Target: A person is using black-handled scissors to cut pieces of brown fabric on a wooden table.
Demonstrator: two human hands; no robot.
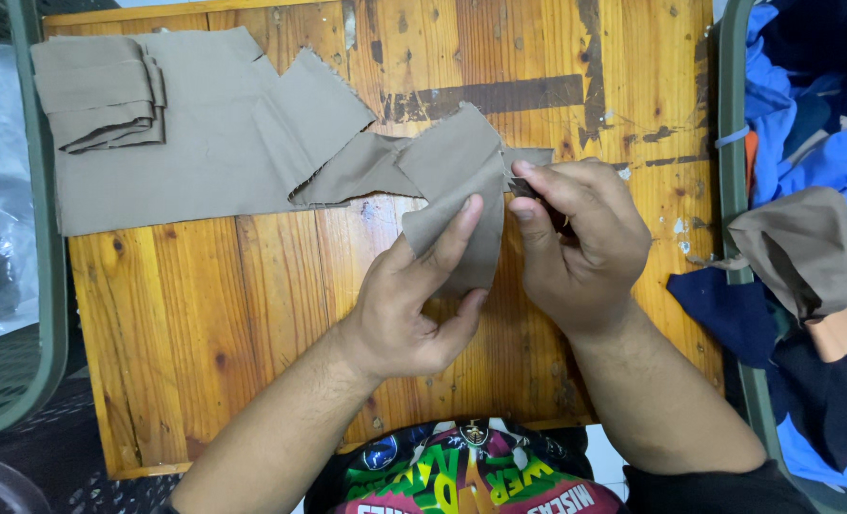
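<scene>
- Left hand is up over the wooden table, thumb and fingers pinched together on the lower edge of a tan cloth piece.
- Right hand is right beside it, fingers closed on the same cloth's right edge; something small and dark shows between the fingertips, too hidden to name.
- The cloth piece is lifted off the board between both hands, near the table's middle, its left tail trailing back onto a larger tan fabric sheet lying flat.
- A folded stack of tan pieces sits on that sheet at the far left corner, well apart from the hands.
- On the right, a green basket holds a heap of blue and dark clothing, with a tan-and-brown garment draped over its rim.
- Risk, as I judge it: the edges look frayed, so a hard tug between the two pinches could pull threads loose or skew the piece.
- Another: the trailing tail touches the flat sheet, so lifting higher could drag that sheet out of line.
- And the fingertips sit very close together; whatever the right hand holds could catch a left finger.
</scene>
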